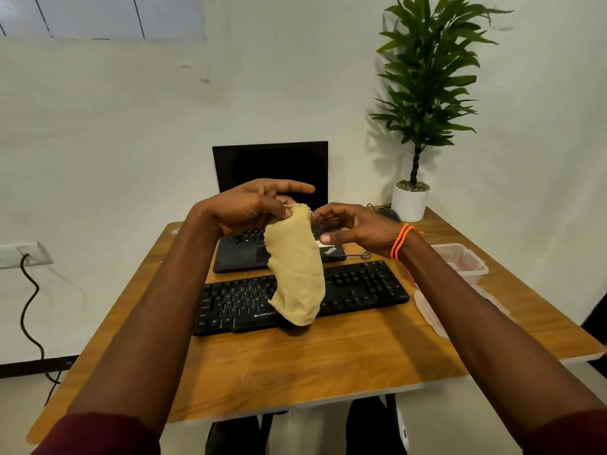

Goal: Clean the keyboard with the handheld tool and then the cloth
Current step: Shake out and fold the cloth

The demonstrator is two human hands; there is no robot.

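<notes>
1. Keyboard (361,287) first: it's a black full-size one with Zebronics branding on the front edge, lying flat on the wooden table (295,366), a bit skewed, right in front of the person.
2. Hanging over the middle of it is the yellowish cloth (295,274). It's up in the air and drooping; its bottom end dangles at the keyboard's front edge, though I can't tell if it actually touches the keys.
3. Left hand (249,208) pinches the cloth's frayed top corner between thumb and a finger, with the index finger sticking straight out toward the screen.
4. Right hand (358,229) is just beside that same top edge, fingers curled loosely and apart. Looks like it's holding nothing, fingertips near the fabric. Orange beaded band (402,241) on that wrist.
5. Just behind the keyboard sits an open black ThinkPad laptop (272,198), screen dark.
6. Off to the right there's a clear plastic container (466,261), with its lid (430,316) lying on the table in front of it.
7. Back right corner has a potted plant (423,93) in a white pot, with a dark mouse (389,214) near it.
8. A black cable (29,310) runs down the wall from a socket on the left.
</notes>
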